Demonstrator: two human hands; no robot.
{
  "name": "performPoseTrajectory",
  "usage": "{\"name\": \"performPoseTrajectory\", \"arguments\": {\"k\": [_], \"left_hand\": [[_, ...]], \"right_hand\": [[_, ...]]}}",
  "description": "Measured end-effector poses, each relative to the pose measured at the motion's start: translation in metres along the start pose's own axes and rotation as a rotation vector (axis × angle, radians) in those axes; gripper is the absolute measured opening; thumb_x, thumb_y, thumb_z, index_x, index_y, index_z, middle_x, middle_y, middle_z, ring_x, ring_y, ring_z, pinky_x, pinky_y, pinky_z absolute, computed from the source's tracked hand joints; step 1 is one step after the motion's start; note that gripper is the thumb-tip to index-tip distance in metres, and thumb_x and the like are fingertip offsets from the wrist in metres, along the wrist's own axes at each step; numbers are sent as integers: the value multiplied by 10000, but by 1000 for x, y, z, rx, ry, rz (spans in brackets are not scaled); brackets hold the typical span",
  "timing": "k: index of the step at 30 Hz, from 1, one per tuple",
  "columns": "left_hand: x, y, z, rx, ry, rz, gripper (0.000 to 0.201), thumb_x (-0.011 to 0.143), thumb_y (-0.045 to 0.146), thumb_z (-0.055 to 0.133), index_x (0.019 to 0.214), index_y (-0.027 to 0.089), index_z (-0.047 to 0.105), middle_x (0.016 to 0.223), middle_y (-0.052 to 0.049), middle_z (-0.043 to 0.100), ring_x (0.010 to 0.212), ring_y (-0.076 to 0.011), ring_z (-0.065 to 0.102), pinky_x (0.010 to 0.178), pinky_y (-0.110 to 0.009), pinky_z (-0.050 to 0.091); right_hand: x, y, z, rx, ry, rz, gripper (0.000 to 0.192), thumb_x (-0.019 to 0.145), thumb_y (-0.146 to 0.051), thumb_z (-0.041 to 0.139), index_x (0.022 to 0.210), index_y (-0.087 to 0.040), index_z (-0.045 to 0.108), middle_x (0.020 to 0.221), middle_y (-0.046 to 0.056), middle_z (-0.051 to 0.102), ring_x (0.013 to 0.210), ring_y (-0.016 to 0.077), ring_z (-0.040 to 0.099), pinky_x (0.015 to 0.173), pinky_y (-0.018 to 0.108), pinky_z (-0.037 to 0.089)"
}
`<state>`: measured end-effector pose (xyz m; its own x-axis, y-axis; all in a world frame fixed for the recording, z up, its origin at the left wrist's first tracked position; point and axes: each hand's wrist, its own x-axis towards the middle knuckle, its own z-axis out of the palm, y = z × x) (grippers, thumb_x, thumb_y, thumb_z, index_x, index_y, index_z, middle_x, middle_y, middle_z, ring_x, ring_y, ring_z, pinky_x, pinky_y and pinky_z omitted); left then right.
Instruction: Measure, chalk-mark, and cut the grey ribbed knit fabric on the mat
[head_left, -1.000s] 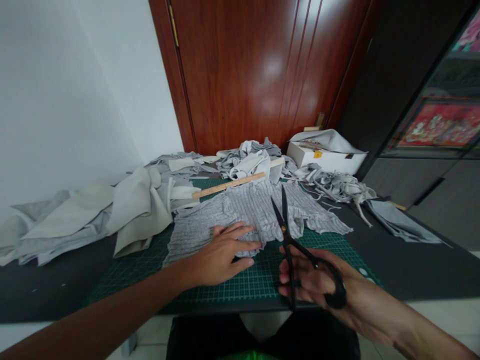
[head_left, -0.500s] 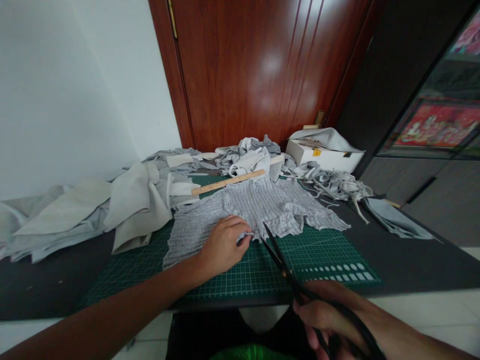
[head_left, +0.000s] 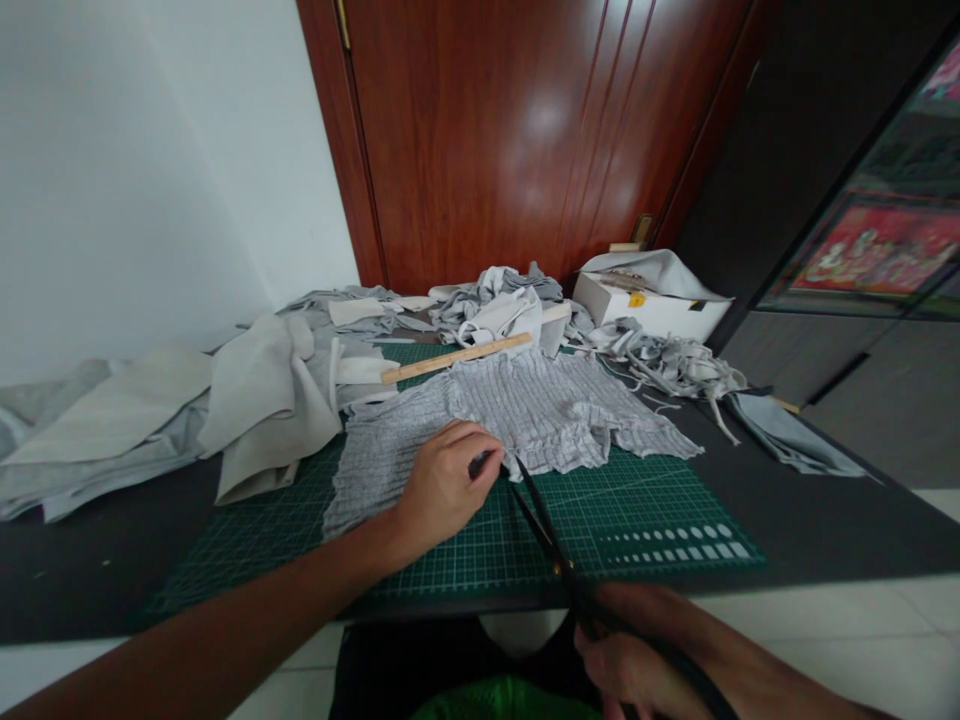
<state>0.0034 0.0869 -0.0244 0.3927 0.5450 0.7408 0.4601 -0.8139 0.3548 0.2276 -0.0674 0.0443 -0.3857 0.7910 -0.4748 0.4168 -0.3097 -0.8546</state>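
A piece of grey ribbed knit fabric (head_left: 525, 400) lies spread on the green cutting mat (head_left: 480, 540), its lower edge wavy and rumpled. Thumb and forefinger of my left hand (head_left: 450, 480) are pinched together at that edge, near its middle; the bit of cloth between them is mostly hidden. My right hand (head_left: 637, 650) grips the handles of black scissors (head_left: 553, 550) at the table's front edge. The blades are parted and point away from me, their tips just right of my left fingertips, close to the fabric's edge.
A wooden ruler (head_left: 456, 358) lies across the mat's far side. Pale and grey fabric pieces (head_left: 262, 400) are heaped on the left. More cloth (head_left: 502, 310) is piled at the back, beside a white box (head_left: 660, 305). Tangled strips (head_left: 690, 365) and folded grey cloth (head_left: 787, 435) lie right.
The scissors and my right hand have moved slightly left and down, and the blade tips are nearer my left fingers. My left hand has barely shifted at the fabric's edge.
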Motion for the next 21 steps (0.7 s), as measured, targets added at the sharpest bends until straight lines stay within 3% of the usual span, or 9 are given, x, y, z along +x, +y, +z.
{"name": "performPoseTrajectory", "arguments": {"k": [6, 13, 17, 21], "left_hand": [[1, 4, -1, -16, 55, 23, 119, 950, 80, 667, 898, 175, 717, 850, -41, 723, 815, -181, 670, 760, -312, 533], [-3, 9, -4, -20, -11, 152, 147, 976, 56, 612, 965, 174, 701, 910, -56, 725, 847, -181, 652, 790, -324, 539], [-6, 8, -3, 38, -45, 66, 138, 918, 96, 696, 1028, 173, 665, 957, -68, 717, 897, -224, 666, 815, -374, 560], [-6, 6, 1, 72, -62, 12, 342, 831, 109, 790, 1147, 169, 675, 1044, -81, 716, 953, -254, 684, 850, -408, 589]], "right_hand": [[3, 4, 5, -3, 29, -97, 306, 875, -497, 706, 834, -197, 664, 841, 32, 641, 796, 175, 588, 709, 265, 475], [18, -1, 9, 162, 84, 159, 430, 821, -611, 623, 803, -183, 593, 760, 33, 612, 646, 139, 583, 547, 226, 396], [16, -1, 3, 110, 45, 164, 476, 814, -657, 637, 793, -183, 601, 769, 39, 605, 639, 127, 533, 523, 211, 369], [6, 3, -3, 20, -5, 130, 530, 818, -719, 685, 854, -193, 633, 825, 48, 620, 725, 160, 560, 566, 229, 407]]}}
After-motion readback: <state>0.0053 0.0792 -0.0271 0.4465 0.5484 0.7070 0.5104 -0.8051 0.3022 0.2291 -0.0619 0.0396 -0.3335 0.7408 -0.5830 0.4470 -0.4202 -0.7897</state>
